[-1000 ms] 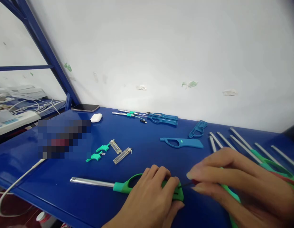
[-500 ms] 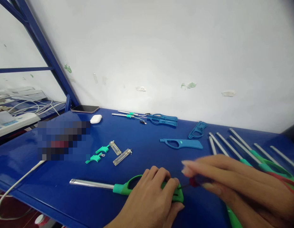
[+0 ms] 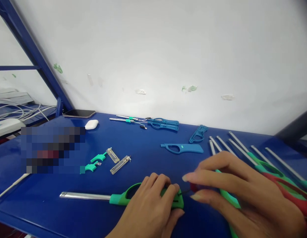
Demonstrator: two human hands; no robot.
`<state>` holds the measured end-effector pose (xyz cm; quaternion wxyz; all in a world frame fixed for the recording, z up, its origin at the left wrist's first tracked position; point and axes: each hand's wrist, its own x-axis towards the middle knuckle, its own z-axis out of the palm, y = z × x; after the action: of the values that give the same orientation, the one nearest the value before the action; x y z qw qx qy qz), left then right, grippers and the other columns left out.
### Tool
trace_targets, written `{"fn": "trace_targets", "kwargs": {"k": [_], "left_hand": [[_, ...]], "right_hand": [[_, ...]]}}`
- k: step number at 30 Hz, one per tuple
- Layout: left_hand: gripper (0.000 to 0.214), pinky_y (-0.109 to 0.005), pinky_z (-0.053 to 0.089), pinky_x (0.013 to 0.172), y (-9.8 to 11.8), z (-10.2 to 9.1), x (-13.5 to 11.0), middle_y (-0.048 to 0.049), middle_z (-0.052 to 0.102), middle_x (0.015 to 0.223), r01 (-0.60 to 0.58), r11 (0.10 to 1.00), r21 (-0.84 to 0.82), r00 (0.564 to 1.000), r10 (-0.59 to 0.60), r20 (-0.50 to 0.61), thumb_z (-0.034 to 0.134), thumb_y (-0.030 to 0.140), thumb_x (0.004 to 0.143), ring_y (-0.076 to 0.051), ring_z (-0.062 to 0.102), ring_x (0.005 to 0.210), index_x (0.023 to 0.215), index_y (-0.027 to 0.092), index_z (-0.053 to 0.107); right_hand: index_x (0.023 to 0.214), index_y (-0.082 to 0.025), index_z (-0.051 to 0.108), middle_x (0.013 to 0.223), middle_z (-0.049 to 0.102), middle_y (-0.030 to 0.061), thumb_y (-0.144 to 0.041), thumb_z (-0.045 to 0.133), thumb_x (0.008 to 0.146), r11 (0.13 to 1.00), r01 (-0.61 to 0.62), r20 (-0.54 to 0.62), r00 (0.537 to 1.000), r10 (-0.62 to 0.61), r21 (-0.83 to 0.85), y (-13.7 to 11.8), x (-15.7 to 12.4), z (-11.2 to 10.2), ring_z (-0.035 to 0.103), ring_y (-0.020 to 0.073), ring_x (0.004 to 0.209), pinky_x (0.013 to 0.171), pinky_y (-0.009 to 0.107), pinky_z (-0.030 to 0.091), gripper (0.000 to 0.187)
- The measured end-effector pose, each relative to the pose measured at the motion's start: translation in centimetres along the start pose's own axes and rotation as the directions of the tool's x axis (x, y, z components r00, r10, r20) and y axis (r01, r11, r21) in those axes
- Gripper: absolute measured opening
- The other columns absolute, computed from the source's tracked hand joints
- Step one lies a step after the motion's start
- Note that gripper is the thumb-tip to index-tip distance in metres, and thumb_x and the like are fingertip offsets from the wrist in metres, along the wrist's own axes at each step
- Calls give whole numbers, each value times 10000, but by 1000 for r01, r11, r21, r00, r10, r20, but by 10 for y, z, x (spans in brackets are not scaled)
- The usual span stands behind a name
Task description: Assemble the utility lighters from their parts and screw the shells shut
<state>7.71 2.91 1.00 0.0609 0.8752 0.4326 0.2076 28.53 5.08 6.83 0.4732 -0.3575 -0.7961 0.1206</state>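
Observation:
My left hand (image 3: 149, 203) is closed over the handle of a green gas lighter (image 3: 122, 198). The lighter lies on its side on the blue table, its metal barrel pointing left. Between the thumb and fingers of my right hand (image 3: 225, 185) is the red handle of a small screwdriver (image 3: 193, 187). Its thin dark shaft reaches left to the butt end of the lighter's handle. Whether the tip sits in a screw is too small to tell. Part of the lighter's handle is hidden under my left fingers.
Several long lighters (image 3: 245, 155) lie at the right, partly behind my right hand. Blue handle shells (image 3: 193, 148) and metal barrels with wires (image 3: 122, 120) lie towards the wall. Clear fuel tanks (image 3: 120, 165) and green triggers (image 3: 91, 167) are left of centre. A phone (image 3: 79, 113) and white case (image 3: 91, 124) lie behind.
The view has shifted, so things on the table sit further left. My right fingers have opened around the screwdriver handle and turned. My left hand still presses on the lighter.

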Motion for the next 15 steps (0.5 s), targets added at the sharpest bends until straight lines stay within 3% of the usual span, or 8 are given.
{"fn": "trace_targets", "kwargs": {"k": [4,8,11,13,15], "left_hand": [[351,-648,668,925,0,0,0,-112,733,1210,14,1000,-10,999,-14,34,783,153,926,-376,735,1068,1247,202,651],[336,-635,669,911,0,1,2,-96,731,1180,29,1000,3,999,-29,43,741,143,954,-356,735,1038,1270,207,644],[298,-636,672,898,1,0,3,-97,729,1160,22,1000,-1,999,-22,29,761,147,936,-362,733,1032,1211,202,659],[321,-636,676,889,1,-1,3,-100,730,1148,12,1000,1,1000,-12,18,776,141,915,-363,734,1019,1209,197,660],[336,-632,676,892,1,-1,2,-97,731,1143,9,1000,6,1000,-10,13,753,138,932,-351,736,1003,1248,197,654]], "right_hand": [[1312,-379,815,1109,824,67,-543,736,983,1000,0,8,1000,0,-18,-7,11,-1,808,308,1076,836,367,718,377],[1357,-401,791,1227,809,57,-478,747,986,999,13,38,999,-12,-37,-5,5,-11,799,306,1128,836,334,713,382],[1457,-449,706,1334,783,6,-354,703,1032,999,50,109,993,-47,-22,0,0,-16,796,236,1148,874,253,685,436],[1452,-448,691,1217,809,-22,-249,677,1046,995,67,163,984,-78,74,1,0,-16,814,171,1018,838,202,669,452],[1326,-411,744,1008,795,-38,-173,719,1012,985,70,147,985,-93,158,2,1,-14,791,139,823,724,185,655,395]]}}
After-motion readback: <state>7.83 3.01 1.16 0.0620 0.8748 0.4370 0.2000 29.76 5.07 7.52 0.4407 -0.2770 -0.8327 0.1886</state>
